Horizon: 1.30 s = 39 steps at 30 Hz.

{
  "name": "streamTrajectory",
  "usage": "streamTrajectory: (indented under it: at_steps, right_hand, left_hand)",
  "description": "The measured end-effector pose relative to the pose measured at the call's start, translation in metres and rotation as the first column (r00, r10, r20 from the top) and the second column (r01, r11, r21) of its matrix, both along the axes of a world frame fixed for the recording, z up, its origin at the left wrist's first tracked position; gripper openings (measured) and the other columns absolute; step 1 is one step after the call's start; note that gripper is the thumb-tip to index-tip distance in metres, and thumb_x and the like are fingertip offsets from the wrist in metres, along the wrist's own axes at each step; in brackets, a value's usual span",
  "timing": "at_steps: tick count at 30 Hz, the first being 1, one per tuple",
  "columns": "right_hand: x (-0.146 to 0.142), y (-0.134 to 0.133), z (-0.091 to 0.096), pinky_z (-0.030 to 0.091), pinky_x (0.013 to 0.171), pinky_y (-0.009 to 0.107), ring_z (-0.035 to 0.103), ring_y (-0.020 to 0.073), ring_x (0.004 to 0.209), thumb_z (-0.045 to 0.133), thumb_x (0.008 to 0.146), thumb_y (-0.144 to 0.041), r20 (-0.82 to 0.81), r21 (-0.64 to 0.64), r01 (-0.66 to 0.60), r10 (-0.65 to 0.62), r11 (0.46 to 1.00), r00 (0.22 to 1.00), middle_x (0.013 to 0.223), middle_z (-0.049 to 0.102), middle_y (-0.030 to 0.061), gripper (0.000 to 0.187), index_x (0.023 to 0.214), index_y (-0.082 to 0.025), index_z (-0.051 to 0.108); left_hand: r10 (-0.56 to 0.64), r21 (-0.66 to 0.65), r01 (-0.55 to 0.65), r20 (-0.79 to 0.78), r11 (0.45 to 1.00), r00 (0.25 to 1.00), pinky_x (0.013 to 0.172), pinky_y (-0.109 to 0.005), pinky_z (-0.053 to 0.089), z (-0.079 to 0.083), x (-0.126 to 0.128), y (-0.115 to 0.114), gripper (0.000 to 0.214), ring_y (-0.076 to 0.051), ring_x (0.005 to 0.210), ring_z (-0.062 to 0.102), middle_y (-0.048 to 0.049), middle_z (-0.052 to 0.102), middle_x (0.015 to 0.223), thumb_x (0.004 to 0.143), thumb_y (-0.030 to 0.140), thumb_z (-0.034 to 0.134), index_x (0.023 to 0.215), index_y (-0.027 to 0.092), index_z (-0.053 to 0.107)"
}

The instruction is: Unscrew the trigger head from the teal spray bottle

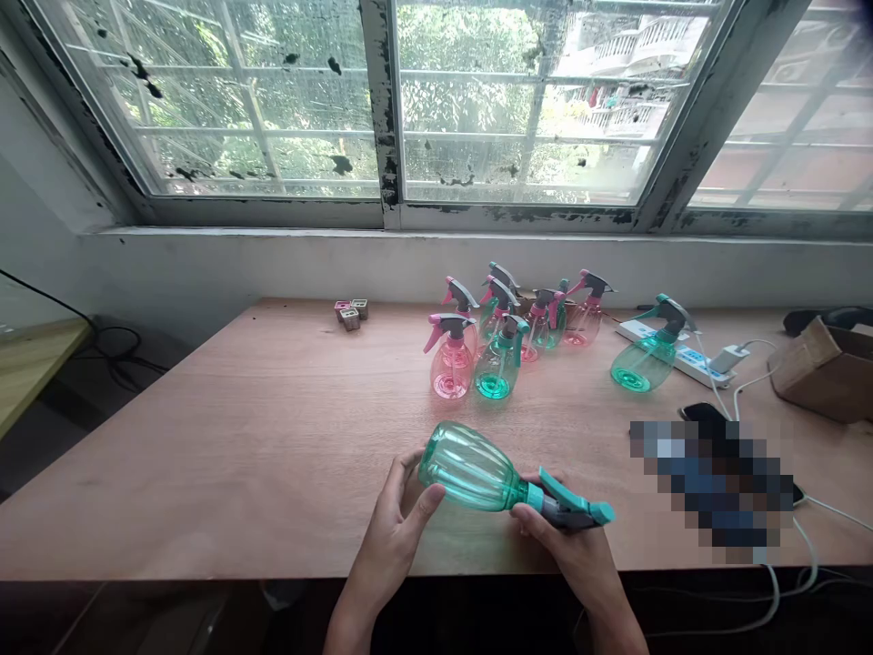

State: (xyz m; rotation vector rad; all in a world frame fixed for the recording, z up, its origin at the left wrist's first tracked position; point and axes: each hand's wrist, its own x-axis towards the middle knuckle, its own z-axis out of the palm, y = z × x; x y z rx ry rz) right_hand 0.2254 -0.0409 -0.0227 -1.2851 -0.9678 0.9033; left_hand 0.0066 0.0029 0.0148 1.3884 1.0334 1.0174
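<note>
A clear green spray bottle with a green and dark grey trigger head lies sideways between my hands, above the table's front edge. Its base points left and its nozzle points right. My left hand holds the base end, thumb in front and fingers behind. Around the neck, just below the trigger, my right hand is closed; most of its fingers are hidden behind the bottle. Beyond my hands stand a pink spray bottle and another green spray bottle, at the front of a group of several pink and green ones.
A tilted green spray bottle leans by a white power strip with a plugged-in charger. A blurred-out phone-like object and white cables lie at the right, near a cardboard box. Small blocks sit at the back left.
</note>
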Motion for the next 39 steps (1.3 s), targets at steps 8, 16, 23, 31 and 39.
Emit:
streamTrajectory:
  at_steps: [8, 16, 23, 31, 39]
  right_hand:
    - [0.0026, -0.0012, -0.0035, 0.048, 0.054, 0.029, 0.061, 0.0160, 0.049, 0.076, 0.080, -0.049, -0.198, 0.050, 0.017, -0.007, 0.999, 0.980, 0.059, 0.069, -0.0029, 0.028, 0.092, -0.025, 0.066]
    - [0.0034, -0.0021, 0.0026, 0.049, 0.058, 0.030, 0.063, 0.0179, 0.056, 0.085, 0.073, -0.041, -0.075, -0.020, -0.028, 0.027, 0.999, 0.997, 0.058, 0.067, -0.0043, 0.030, 0.092, -0.024, 0.069]
    - [0.0051, -0.0015, -0.0030, 0.048, 0.055, 0.032, 0.058, 0.0160, 0.048, 0.076, 0.080, -0.048, -0.184, 0.069, 0.017, -0.004, 0.997, 0.983, 0.058, 0.067, -0.0042, 0.029, 0.094, -0.025, 0.067]
    - [0.0050, -0.0015, 0.0013, 0.050, 0.061, 0.033, 0.059, 0.0168, 0.054, 0.081, 0.077, -0.042, -0.088, 0.029, -0.025, 0.028, 0.999, 0.996, 0.059, 0.067, -0.0041, 0.027, 0.096, -0.025, 0.073]
    - [0.0070, -0.0043, 0.0015, 0.051, 0.060, 0.030, 0.063, 0.0184, 0.061, 0.087, 0.071, -0.041, -0.068, 0.056, -0.022, 0.025, 0.998, 0.997, 0.065, 0.070, -0.0027, 0.029, 0.093, -0.027, 0.075]
  left_hand:
    - [0.009, 0.124, 0.000, -0.076, 0.992, 0.997, 0.119, -0.040, 0.032, -0.0105, 0.0010, 0.0002, 0.033, -0.024, 0.137, 0.049, -0.0008, 0.058, 0.142, 0.092, 0.034, 0.068, 0.123, 0.033, 0.057]
    - [-0.022, 0.042, 0.025, -0.059, 0.999, 0.998, 0.110, -0.043, 0.041, -0.0054, 0.0012, 0.0012, 0.028, -0.026, 0.127, 0.056, -0.0048, 0.063, 0.134, 0.093, 0.037, 0.066, 0.118, 0.029, 0.056]
    - [-0.024, 0.093, 0.033, -0.096, 0.995, 0.995, 0.121, -0.041, 0.030, -0.0069, 0.0028, -0.0005, 0.043, -0.025, 0.142, 0.043, 0.0002, 0.053, 0.147, 0.090, 0.036, 0.070, 0.130, 0.037, 0.051]
    - [-0.043, 0.011, 0.044, -0.027, 0.999, 0.999, 0.114, -0.042, 0.039, -0.0051, 0.0029, 0.0005, 0.036, -0.026, 0.136, 0.051, -0.0027, 0.057, 0.143, 0.093, 0.040, 0.066, 0.126, 0.033, 0.052]
    - [-0.058, -0.011, 0.058, 0.029, 0.998, 0.998, 0.114, -0.046, 0.038, -0.0079, 0.0021, -0.0032, 0.071, -0.033, 0.137, 0.048, -0.0083, 0.054, 0.146, 0.078, 0.061, 0.073, 0.136, 0.032, 0.043]
